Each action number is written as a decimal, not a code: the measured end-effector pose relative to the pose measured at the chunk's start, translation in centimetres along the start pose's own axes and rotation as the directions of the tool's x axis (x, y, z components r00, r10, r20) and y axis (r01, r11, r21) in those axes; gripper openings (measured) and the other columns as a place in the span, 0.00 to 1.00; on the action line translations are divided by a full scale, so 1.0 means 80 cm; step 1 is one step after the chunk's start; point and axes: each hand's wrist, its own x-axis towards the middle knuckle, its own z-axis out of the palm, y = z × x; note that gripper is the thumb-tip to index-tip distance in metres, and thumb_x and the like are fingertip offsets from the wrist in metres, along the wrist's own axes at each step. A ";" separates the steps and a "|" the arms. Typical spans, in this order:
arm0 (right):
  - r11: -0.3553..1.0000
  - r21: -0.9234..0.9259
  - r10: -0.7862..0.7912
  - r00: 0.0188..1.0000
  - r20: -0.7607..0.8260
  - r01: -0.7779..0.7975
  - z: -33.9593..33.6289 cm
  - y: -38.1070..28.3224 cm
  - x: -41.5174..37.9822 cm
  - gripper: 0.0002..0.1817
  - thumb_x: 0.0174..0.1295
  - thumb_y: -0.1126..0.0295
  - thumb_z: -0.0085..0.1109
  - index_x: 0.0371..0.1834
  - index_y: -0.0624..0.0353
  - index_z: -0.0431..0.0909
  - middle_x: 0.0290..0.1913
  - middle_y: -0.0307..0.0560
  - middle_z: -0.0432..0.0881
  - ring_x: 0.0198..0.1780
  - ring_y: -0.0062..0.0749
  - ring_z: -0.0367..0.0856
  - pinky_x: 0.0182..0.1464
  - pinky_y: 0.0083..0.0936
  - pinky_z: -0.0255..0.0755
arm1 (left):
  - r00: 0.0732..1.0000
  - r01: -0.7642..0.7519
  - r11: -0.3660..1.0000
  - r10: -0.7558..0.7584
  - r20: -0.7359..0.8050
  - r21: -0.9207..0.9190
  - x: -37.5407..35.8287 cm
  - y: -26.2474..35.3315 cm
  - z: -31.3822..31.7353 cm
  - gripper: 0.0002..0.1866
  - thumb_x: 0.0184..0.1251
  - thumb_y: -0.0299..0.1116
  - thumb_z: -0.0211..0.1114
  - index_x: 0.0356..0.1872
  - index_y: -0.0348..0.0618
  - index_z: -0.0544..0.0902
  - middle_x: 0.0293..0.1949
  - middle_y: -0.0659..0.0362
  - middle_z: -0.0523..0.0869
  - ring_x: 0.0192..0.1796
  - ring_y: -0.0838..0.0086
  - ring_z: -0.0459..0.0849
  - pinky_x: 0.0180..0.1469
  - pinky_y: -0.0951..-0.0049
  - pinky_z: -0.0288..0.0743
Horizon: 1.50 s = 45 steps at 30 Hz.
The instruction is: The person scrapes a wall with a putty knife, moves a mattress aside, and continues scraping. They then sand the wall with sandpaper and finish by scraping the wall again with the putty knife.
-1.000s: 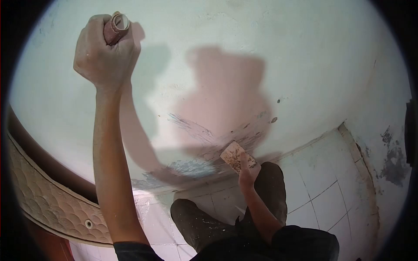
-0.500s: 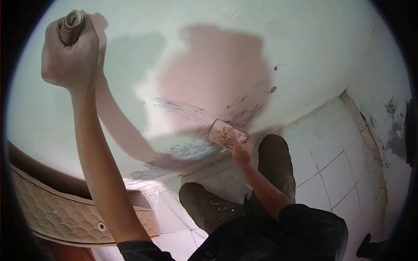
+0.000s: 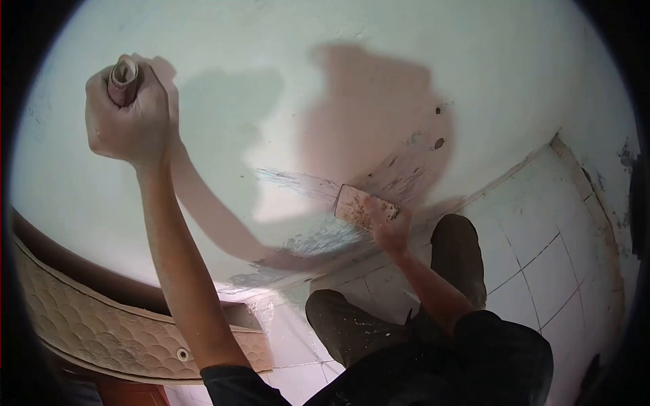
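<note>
My left hand [image 3: 128, 128] is a fist around a reddish-brown rolled-up sheet [image 3: 122, 82], its pale, hollow end pointing up, raised close to the pale green wall [image 3: 223, 122]. Low on the same wall, my right hand [image 3: 393, 230] grips a flat rectangular scraper [image 3: 353, 205], whitish with brown blotches. The thumb lies over its face, and its straight far edge meets the wall. Around this edge the paint is scratched and flaking, with a rough grey-blue patch [image 3: 318, 240] to the lower left and streaks running up to the right.
A dusty mattress [image 3: 108, 318] with a quilted side stands along the wall at the lower left. White floor tiles [image 3: 535, 271] spread to the right, up to a worn corner. My knees [image 3: 457, 250] are close to the wall's foot. Shadows of my head and arm fall across the wall.
The whole view has shifted, so wall, mattress and both hands appear further right. The scraper stays at the scratched area, and both hands keep their hold.
</note>
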 end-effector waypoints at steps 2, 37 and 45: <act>1.000 0.003 0.002 1.000 0.011 -0.002 -0.010 0.010 -0.005 0.08 0.62 0.71 0.62 0.36 0.68 0.83 0.26 0.39 0.82 0.28 0.18 0.77 0.31 0.18 0.72 | 1.000 -0.027 0.999 0.027 -0.002 0.027 0.001 0.001 0.001 0.09 0.54 0.28 0.71 0.21 0.43 0.78 0.17 0.65 0.81 0.19 0.82 0.79 0.25 0.81 0.74; 0.956 0.205 0.222 0.974 -0.035 -0.210 0.006 -0.017 -0.003 0.12 0.61 0.68 0.64 0.35 0.70 0.82 0.29 0.38 0.82 0.29 0.17 0.75 0.32 0.21 0.70 | 0.994 -0.106 0.989 0.107 -0.006 0.102 0.001 0.002 0.000 0.09 0.55 0.26 0.70 0.22 0.42 0.77 0.17 0.64 0.81 0.17 0.82 0.78 0.22 0.83 0.72; 0.991 0.109 0.080 0.994 -0.069 -0.072 -0.003 0.001 -0.004 0.11 0.60 0.70 0.65 0.35 0.70 0.82 0.28 0.37 0.81 0.29 0.17 0.75 0.31 0.18 0.70 | 0.991 -0.135 0.986 0.136 -0.006 0.094 0.001 0.004 -0.001 0.08 0.54 0.25 0.70 0.23 0.41 0.77 0.18 0.64 0.82 0.19 0.84 0.79 0.24 0.84 0.75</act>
